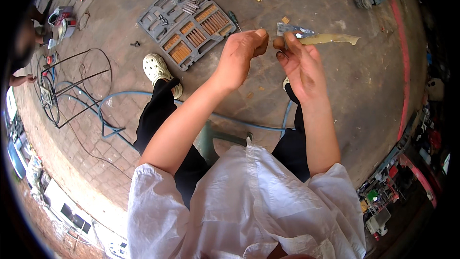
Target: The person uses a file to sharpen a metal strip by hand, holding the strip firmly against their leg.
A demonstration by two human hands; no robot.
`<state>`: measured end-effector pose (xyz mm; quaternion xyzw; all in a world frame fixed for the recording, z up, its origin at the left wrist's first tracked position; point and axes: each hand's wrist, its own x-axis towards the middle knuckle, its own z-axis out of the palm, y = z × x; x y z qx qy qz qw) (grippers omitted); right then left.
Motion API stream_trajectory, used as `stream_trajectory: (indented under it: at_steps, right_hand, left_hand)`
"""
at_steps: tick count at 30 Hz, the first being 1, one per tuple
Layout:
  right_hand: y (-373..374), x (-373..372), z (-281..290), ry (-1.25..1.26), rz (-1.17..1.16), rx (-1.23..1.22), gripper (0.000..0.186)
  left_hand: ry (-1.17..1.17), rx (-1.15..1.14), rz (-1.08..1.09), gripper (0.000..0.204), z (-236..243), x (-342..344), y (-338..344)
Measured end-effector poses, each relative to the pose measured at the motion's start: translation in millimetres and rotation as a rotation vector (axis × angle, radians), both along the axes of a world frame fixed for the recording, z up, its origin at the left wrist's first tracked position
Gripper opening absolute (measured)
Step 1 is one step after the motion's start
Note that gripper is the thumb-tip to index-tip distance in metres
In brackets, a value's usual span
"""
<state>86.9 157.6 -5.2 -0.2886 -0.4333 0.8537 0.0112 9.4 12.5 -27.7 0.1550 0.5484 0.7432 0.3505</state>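
My left hand (pixel 238 58) is raised in the middle, its fingers curled and the thumb pressed against them. Whatever it pinches, if anything, is hidden. Just to its right is my right hand (pixel 305 69), apart from the left, with dark-smudged fingers bent together towards it. A small thin thing may be between those fingertips, too small to name. Beside the right fingers, a yellowish translucent strip (pixel 333 39) stretches to the right; I cannot tell whether it is held or lies on the floor. A blue-silver flat piece (pixel 287 29) shows just beyond these fingers.
An open grey tool case (pixel 206 50) with brown strips and metal bits lies beyond my left hand, a green-handled tool (pixel 232 16) beside it. A blue hose (pixel 239 123) crosses the floor by a black wire frame (pixel 72 91). Another person's hand (pixel 29 79) shows far left.
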Motion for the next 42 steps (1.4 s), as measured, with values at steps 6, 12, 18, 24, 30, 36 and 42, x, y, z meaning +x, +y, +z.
stream_trajectory:
  at_steps: [6,12,18,24,30,36,42]
  right_hand:
    - [-1,0,0,0.034,0.024,-0.019,0.016]
    - [-3,1,0,0.014,0.019,-0.024,0.016]
    - [-3,0,-3,-0.038,0.049,0.011,0.016]
    - [0,1,-5,-0.058,0.005,-0.166,0.017]
    - [4,0,-8,-0.031,-0.107,-0.024,0.020]
    - [14,-5,-5,-0.034,-0.140,0.148,0.021]
    - [3,-7,-1,-0.023,0.031,0.388,0.018]
  left_hand:
    - [-0.408,0.137,-0.101,0.068,-1,-2,5]
    - [-0.509,0.123,-0.107,0.067,-1,-2,4]
    - [-0.615,0.036,-0.056,0.053,-7,-3,0]
    - [-0.395,-0.175,0.016,0.019,-13,5,3]
    - [-0.206,-0.090,-0.136,0.034,-11,6,4]
    - [-0.186,-0.075,-0.176,0.040,-4,6,4]
    - [0.044,-0.239,-0.163,0.028,-11,7,5]
